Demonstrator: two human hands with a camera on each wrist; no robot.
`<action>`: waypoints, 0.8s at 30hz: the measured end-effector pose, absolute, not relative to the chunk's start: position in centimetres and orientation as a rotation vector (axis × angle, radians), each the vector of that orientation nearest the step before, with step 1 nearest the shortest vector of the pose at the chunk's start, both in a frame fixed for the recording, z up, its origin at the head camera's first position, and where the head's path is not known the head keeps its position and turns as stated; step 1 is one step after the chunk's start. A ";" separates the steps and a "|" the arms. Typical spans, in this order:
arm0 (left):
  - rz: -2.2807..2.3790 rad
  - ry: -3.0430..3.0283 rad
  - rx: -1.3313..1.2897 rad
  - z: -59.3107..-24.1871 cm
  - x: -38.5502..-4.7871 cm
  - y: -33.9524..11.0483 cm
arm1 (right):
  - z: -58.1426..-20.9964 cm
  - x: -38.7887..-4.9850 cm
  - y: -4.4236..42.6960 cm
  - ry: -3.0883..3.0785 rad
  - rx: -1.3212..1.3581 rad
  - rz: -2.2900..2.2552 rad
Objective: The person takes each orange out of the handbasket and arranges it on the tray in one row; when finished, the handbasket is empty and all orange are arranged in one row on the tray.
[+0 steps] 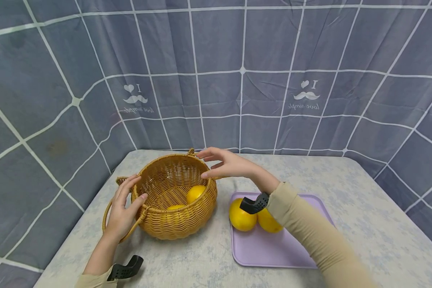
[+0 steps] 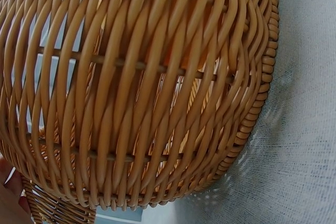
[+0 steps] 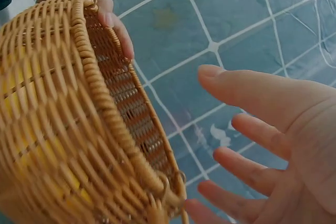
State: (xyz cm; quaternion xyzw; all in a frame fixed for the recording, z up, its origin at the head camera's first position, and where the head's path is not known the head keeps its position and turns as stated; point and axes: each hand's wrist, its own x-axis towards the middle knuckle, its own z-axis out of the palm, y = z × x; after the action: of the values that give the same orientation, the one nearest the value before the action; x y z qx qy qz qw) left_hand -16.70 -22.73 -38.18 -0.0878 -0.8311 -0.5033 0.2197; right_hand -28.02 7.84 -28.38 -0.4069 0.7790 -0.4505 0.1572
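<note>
A round wicker basket (image 1: 180, 224) stands on the left of the table with two yellow fruits inside, one at the right (image 1: 195, 194) and one mostly hidden behind the front rim (image 1: 175, 207). My left hand (image 1: 120, 216) holds the basket's left rim, its fingers laid over the edge. Over the right rim hovers my right hand (image 1: 228, 163), fingers spread and nothing held. The right wrist view shows that palm (image 3: 310, 145) apart from most of the rim, the lowest fingers near a handle joint. Woven basket wall (image 2: 131, 87) fills most of the left wrist view.
A lilac tray (image 1: 273, 252) lies to the right, carrying two round yellow fruits (image 1: 242, 216) at its left end. My right forearm passes over this tray and partly covers it. A tiled-pattern curtain (image 1: 216, 96) hangs behind the pale tablecloth (image 1: 201, 260).
</note>
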 end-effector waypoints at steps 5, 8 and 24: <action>-1.389 -2.302 -0.235 -38.3 -16.7 -22.7 | -28.2 -28.6 5.7 2.219 -1.208 -1.195; -1.391 -2.301 -0.239 -38.4 -16.8 -22.7 | -28.2 -29.0 4.7 2.215 -1.206 -1.158; -1.402 -2.305 -0.226 -38.2 -16.9 -22.7 | -28.7 -31.7 -0.1 2.044 -1.265 -0.825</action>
State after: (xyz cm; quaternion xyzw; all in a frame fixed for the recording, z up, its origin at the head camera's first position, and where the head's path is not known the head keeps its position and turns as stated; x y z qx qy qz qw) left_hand -16.87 -22.68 -38.20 -0.0816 -0.8314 -0.5056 0.2155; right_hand -31.73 -0.11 -28.68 -0.4756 0.7684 -0.3099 0.2955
